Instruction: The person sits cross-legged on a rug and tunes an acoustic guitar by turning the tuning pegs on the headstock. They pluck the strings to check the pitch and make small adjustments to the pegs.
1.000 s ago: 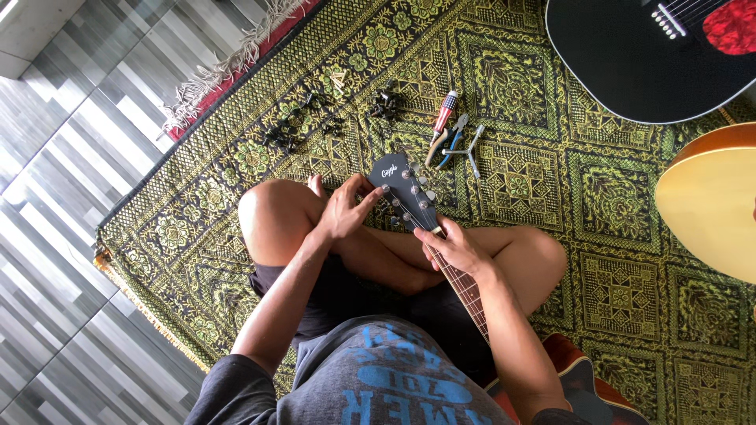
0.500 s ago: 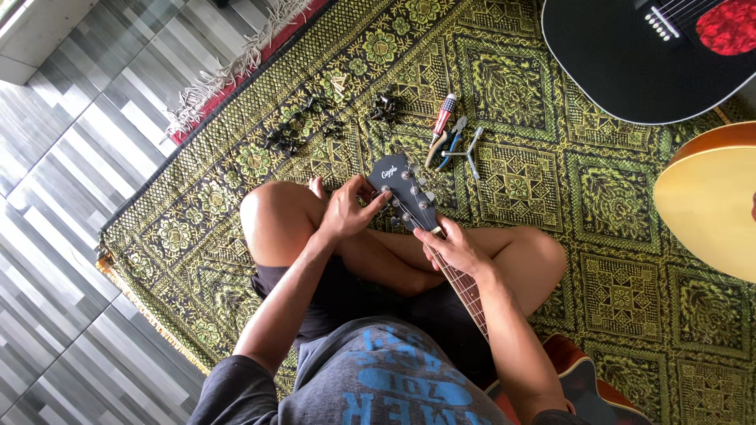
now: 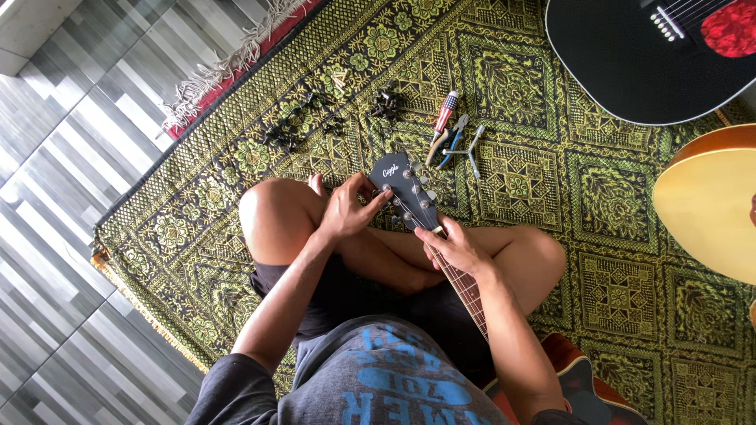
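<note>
Left hand [image 3: 346,208] pinches the edge of the dark guitar headstock [image 3: 403,191] with silver tuning pegs. Right hand [image 3: 457,248] is wrapped around the wooden guitar neck [image 3: 465,287]. Screwdriver and pliers [image 3: 450,134] lie near on the green patterned rug [image 3: 520,173].

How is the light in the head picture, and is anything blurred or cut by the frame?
Head view: even daylight, soft shadows, pale glare streaks on the grey striped floor tiles. The black guitar headstock between the left hand and right hand is sharp. The black guitar body is cut off.
</note>
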